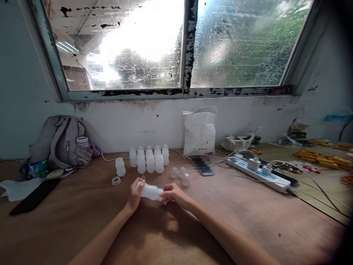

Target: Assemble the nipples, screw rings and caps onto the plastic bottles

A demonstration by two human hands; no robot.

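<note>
A frosted white bottle (pixel 150 191) lies tilted on its side above the table, between my two hands. My left hand (pixel 135 195) is wrapped round its left end. At the bottle's right end, the fingers of my right hand (pixel 171 194) are closed on the neck or ring. Behind stands a group of several similar bottles (pixel 150 162), most with clear domed caps. One uncapped bottle (pixel 120 167) stands apart to the left, with a white ring (pixel 116 180) lying in front of it. Several clear caps (pixel 185 180) rest on the table behind my right hand.
A backpack (pixel 62 141) and a black flat case (pixel 35 196) are at the left. Against the wall leans a white packet (pixel 199 132), with a partly blurred phone (pixel 205 167) before it. A power strip (pixel 260 173) with cables lies at the right, near yellow parts (pixel 322 158).
</note>
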